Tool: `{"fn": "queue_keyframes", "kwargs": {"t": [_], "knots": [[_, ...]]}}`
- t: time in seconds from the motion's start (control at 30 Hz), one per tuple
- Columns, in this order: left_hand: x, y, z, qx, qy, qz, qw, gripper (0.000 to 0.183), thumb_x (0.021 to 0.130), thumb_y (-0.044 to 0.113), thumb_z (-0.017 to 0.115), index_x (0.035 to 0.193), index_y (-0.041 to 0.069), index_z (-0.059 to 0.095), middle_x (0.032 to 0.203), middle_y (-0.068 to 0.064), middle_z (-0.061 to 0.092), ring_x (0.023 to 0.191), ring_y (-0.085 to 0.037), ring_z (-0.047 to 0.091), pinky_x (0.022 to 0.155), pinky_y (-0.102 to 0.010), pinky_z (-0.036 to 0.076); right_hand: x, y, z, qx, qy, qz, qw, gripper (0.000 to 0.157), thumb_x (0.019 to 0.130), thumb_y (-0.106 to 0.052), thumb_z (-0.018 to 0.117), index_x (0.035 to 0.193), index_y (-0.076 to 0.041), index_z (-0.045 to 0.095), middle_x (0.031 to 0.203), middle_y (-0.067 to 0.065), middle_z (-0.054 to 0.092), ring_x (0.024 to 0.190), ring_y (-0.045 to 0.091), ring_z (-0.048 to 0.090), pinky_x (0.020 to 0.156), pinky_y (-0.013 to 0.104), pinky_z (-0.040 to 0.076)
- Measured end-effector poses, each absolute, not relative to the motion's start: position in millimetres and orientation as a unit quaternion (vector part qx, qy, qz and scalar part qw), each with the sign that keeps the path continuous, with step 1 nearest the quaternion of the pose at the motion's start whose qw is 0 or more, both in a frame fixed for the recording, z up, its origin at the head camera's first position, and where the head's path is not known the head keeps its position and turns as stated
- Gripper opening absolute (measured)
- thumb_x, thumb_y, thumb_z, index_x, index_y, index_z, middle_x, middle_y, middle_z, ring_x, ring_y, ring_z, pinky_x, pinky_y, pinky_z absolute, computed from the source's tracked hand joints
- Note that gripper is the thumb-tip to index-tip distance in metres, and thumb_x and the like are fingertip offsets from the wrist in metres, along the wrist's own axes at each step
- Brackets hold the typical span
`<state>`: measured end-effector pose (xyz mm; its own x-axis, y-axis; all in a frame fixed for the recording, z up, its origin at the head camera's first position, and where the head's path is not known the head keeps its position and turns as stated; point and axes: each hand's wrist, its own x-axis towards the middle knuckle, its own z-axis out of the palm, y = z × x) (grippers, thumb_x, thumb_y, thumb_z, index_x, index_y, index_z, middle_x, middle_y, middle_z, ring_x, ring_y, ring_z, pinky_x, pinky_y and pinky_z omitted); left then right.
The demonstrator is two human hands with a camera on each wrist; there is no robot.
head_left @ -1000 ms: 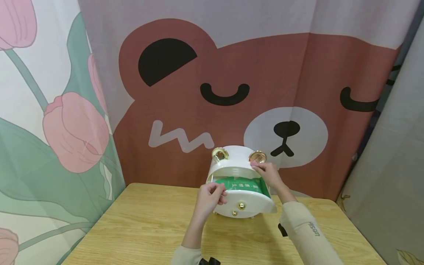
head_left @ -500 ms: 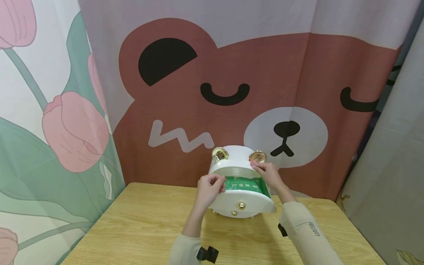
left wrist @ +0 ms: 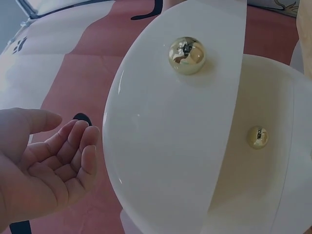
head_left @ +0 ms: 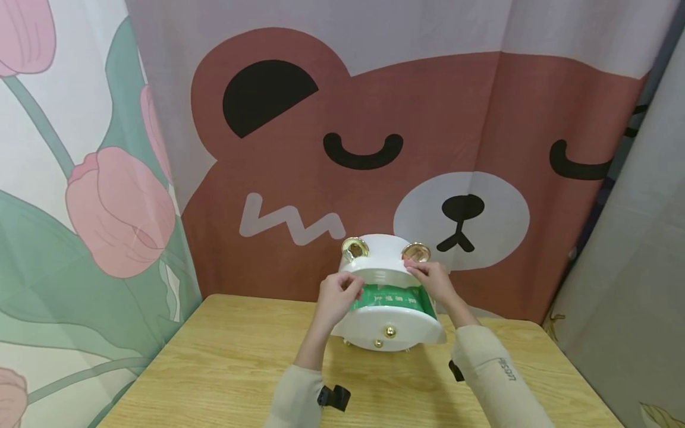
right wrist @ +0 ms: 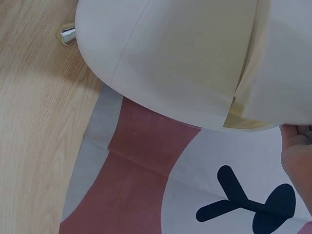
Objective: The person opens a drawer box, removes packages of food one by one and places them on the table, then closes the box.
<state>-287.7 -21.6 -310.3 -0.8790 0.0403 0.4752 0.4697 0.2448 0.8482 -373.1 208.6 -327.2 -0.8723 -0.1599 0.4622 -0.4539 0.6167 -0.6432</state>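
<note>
A small white drawer box [head_left: 379,246] with gold ear-like rings stands on the table in the head view. Its upper drawer [head_left: 369,324] is pulled out, and a green packet [head_left: 385,296] with pale lettering lies inside. My left hand [head_left: 337,297] is at the drawer's left side, fingers loosely curled. In the left wrist view the left hand [left wrist: 53,165] holds nothing and is apart from the white drawer front [left wrist: 170,122]. My right hand [head_left: 434,280] grips the box's top edge beside the right gold ring [head_left: 416,252]. The right wrist view mostly hides its fingers.
The wooden table [head_left: 235,356] extends around the box. Behind it hangs a curtain [head_left: 428,119] printed with a brown bear, and a tulip-patterned curtain [head_left: 43,249] hangs at the left. Gold knobs [left wrist: 187,56] stick out from the drawer fronts.
My left hand has risen a little along the drawer's left side, from its front corner towards the upper part of the box. The right hand stays at the top edge.
</note>
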Motion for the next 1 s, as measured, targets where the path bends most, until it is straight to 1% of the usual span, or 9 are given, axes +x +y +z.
{"fn": "queue_keyframes", "kwargs": {"t": [0.03,0.1,0.23,0.37,0.5,0.63,0.73,0.9,1.0], "knots": [[-288.4,-21.6,-309.6,-0.166,-0.774,-0.583,0.184,0.020,0.083,0.012,0.056,0.066,0.003,0.061,0.056,-0.001,0.055,0.052,-0.009,0.049,0.048,-0.021,0.038,-373.1,208.4,-327.3,0.175,-0.881,0.398,0.185,0.027,0.088,-0.013,0.055,0.109,0.003,0.060,0.110,0.018,0.058,0.105,0.034,0.053,0.084,0.044,0.042],[-289.5,-21.5,-307.8,-0.164,-0.787,-0.564,0.188,0.020,0.083,0.013,0.056,0.064,0.005,0.060,0.055,0.001,0.053,0.052,-0.010,0.045,0.048,-0.022,0.036,-373.9,208.5,-327.9,0.179,-0.882,0.392,0.192,0.026,0.088,-0.013,0.055,0.107,0.004,0.061,0.110,0.018,0.058,0.105,0.034,0.052,0.085,0.044,0.042],[-292.7,-20.7,-306.3,-0.170,-0.812,-0.523,0.195,0.018,0.083,0.012,0.055,0.069,0.004,0.062,0.057,0.002,0.052,0.055,-0.010,0.045,0.050,-0.023,0.038,-374.9,208.5,-328.4,0.188,-0.882,0.384,0.197,0.026,0.088,-0.012,0.055,0.106,0.006,0.061,0.110,0.018,0.058,0.107,0.034,0.051,0.087,0.044,0.040],[-297.7,-19.0,-306.5,-0.183,-0.835,-0.479,0.199,0.015,0.083,0.011,0.056,0.075,0.002,0.065,0.062,0.002,0.055,0.058,-0.010,0.046,0.053,-0.023,0.040,-374.7,208.0,-327.7,0.184,-0.881,0.389,0.195,0.026,0.088,-0.012,0.055,0.107,0.005,0.061,0.110,0.018,0.058,0.107,0.034,0.051,0.086,0.044,0.040],[-303.0,-17.5,-306.2,-0.191,-0.849,-0.456,0.186,0.015,0.083,0.011,0.056,0.077,0.002,0.066,0.066,0.002,0.057,0.061,-0.009,0.047,0.057,-0.023,0.041,-374.5,207.5,-327.3,0.179,-0.882,0.390,0.196,0.026,0.088,-0.013,0.056,0.106,0.005,0.061,0.109,0.019,0.058,0.106,0.035,0.051,0.085,0.045,0.041],[-307.3,-16.4,-306.6,-0.192,-0.858,-0.445,0.170,0.016,0.085,0.012,0.054,0.075,0.003,0.064,0.062,0.002,0.053,0.059,-0.010,0.046,0.055,-0.024,0.040,-374.6,208.0,-327.7,0.185,-0.881,0.387,0.199,0.026,0.088,-0.012,0.056,0.106,0.006,0.061,0.109,0.019,0.058,0.107,0.035,0.051,0.086,0.045,0.040],[-310.9,-14.9,-308.3,-0.200,-0.866,-0.425,0.170,0.018,0.085,0.012,0.054,0.073,0.003,0.064,0.060,0.003,0.051,0.059,-0.011,0.045,0.056,-0.024,0.039,-374.6,208.4,-327.8,0.186,-0.882,0.386,0.197,0.027,0.088,-0.013,0.055,0.107,0.006,0.060,0.110,0.019,0.058,0.107,0.035,0.050,0.086,0.045,0.040],[-316.1,-10.4,-308.6,-0.218,-0.876,-0.399,0.161,0.017,0.084,0.011,0.055,0.077,0.001,0.066,0.064,0.002,0.054,0.061,-0.010,0.046,0.059,-0.024,0.040,-374.3,208.1,-327.7,0.177,-0.881,0.398,0.185,0.027,0.089,-0.014,0.054,0.109,0.003,0.060,0.112,0.018,0.058,0.107,0.034,0.051,0.085,0.044,0.041],[-320.2,-7.8,-308.6,-0.228,-0.880,-0.392,0.141,0.017,0.085,0.012,0.055,0.081,0.001,0.067,0.066,0.002,0.057,0.061,-0.009,0.047,0.058,-0.023,0.041,-374.5,207.9,-328.3,0.175,-0.878,0.404,0.185,0.026,0.089,-0.013,0.054,0.109,0.002,0.060,0.111,0.017,0.058,0.107,0.034,0.051,0.085,0.044,0.041]]}}
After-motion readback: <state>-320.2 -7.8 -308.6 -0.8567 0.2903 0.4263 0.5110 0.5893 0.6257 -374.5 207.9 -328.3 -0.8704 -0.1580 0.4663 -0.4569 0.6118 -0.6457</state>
